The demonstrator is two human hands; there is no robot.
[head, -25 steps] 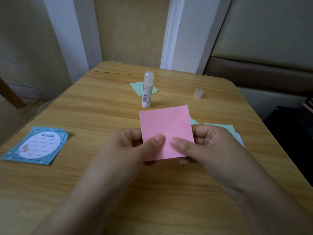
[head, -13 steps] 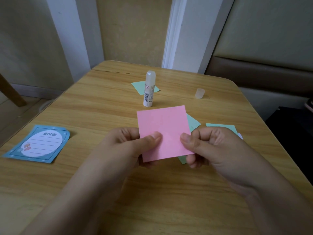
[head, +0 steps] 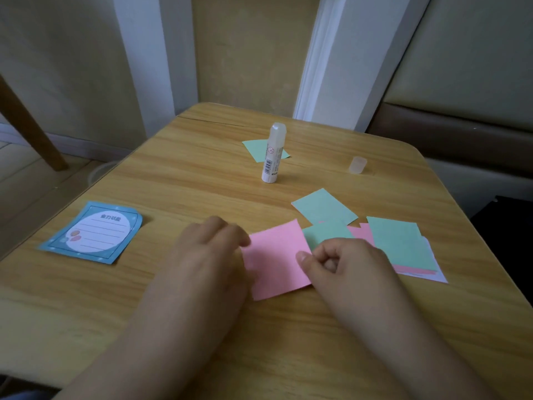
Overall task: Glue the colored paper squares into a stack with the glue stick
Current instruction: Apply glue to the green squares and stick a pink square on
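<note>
Pink paper fills the gap between the two hands — a pink square (head: pixel 275 259) lying low and just right of centre in the frame, on the wooden table (head: pixel 187 180). The left hand (head: pixel 210 249) rests at its left edge with fingers bent over the paper's border; whether it pinches the sheet or only presses on it cannot be told. The right hand (head: pixel 343 265) sits at the square's right edge, fingers curled in toward the palm, thumb tip at the paper's margin, and it too may be pinching the edge, though the view does not settle it.

Just right of the hands lies a loose pile of paper squares (head: pixel 403 249) — green on top, pink and pale sheets showing beneath — partly under the right hand. A single green square (head: pixel 324 207) lies just above the pile, toward the centre right.

Farther up, near the middle of the frame, the glue stick (head: pixel 272 153) stands upright and uncapped, in front of another green sheet (head: pixel 255 148). Its translucent cap (head: pixel 357 165) stands apart to the right. At the left of the frame a blue-bordered notepad (head: pixel 93 232) lies flat near the table edge.
</note>
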